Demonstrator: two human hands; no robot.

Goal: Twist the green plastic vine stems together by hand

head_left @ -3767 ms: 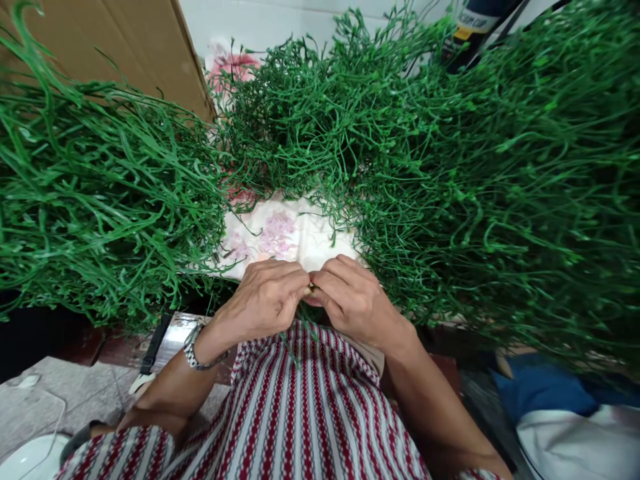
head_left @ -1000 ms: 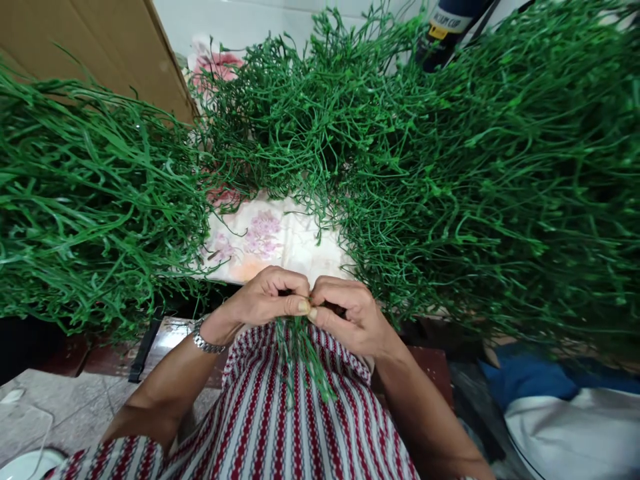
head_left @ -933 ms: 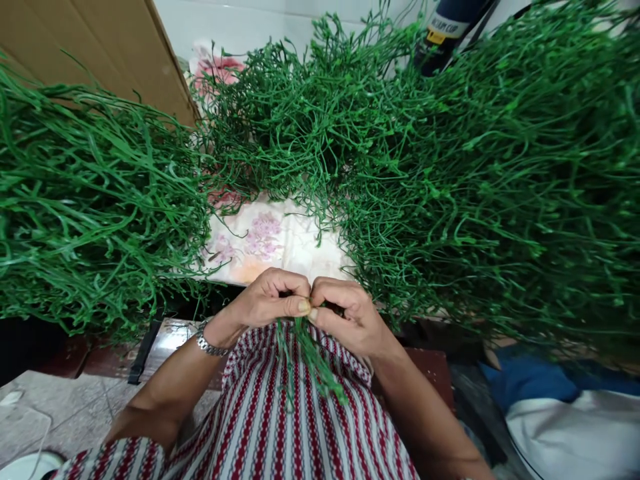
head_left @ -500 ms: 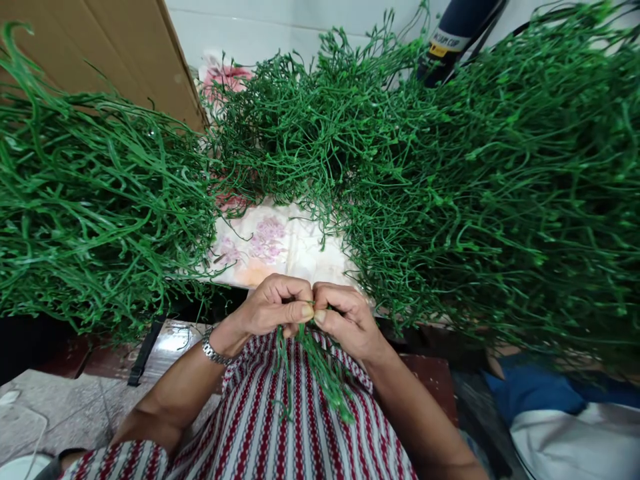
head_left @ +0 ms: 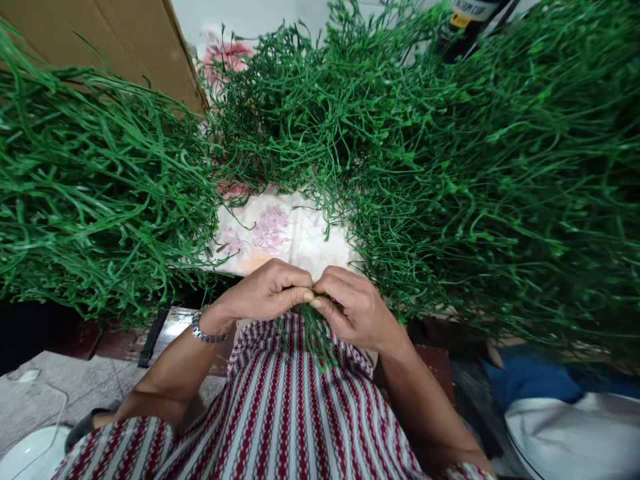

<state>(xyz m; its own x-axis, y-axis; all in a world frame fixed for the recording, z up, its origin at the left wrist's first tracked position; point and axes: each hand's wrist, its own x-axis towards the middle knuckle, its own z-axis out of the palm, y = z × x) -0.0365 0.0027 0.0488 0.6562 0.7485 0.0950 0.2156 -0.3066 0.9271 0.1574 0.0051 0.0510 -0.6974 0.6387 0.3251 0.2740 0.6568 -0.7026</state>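
Where my striped lap [head_left: 300, 413] fills the bottom of the frame, a small sprig bundle [head_left: 314, 333] hangs just above it, low centre.

Item, sprig bundle: thin green plastic stems, gathered at the top, loose ends trailing down. Judged very light, springy and limp rather than stiff, a little slick; unlikely to break. Best held at the gathered head, where the stems meet, not by the free tips.

Item, left hand [head_left: 263, 297]: fingers curled tight, thumb pressed to forefinger, pinching the head of the bundle. Metal watch band [head_left: 204, 332] on the wrist.

Item, right hand [head_left: 355, 307]: fingers likewise closed, tips meeting those of the left on the same bundle head.

Item, worktop cloth [head_left: 270, 230]: pale, smooth, printed with lilac and pink flowers, centre of the frame beyond the hands.

Item, left heap [head_left: 95, 193]: long, flatter green strands, middle left.

Item, right heap [head_left: 480, 180]: finer, wiry, knobbed stems, tangled, centre to far right.

Item, cardboard sheet [head_left: 115, 40]: brown, matte, upper left.

Item, dark can [head_left: 463, 23]: yellow label, upper right, partly hidden.
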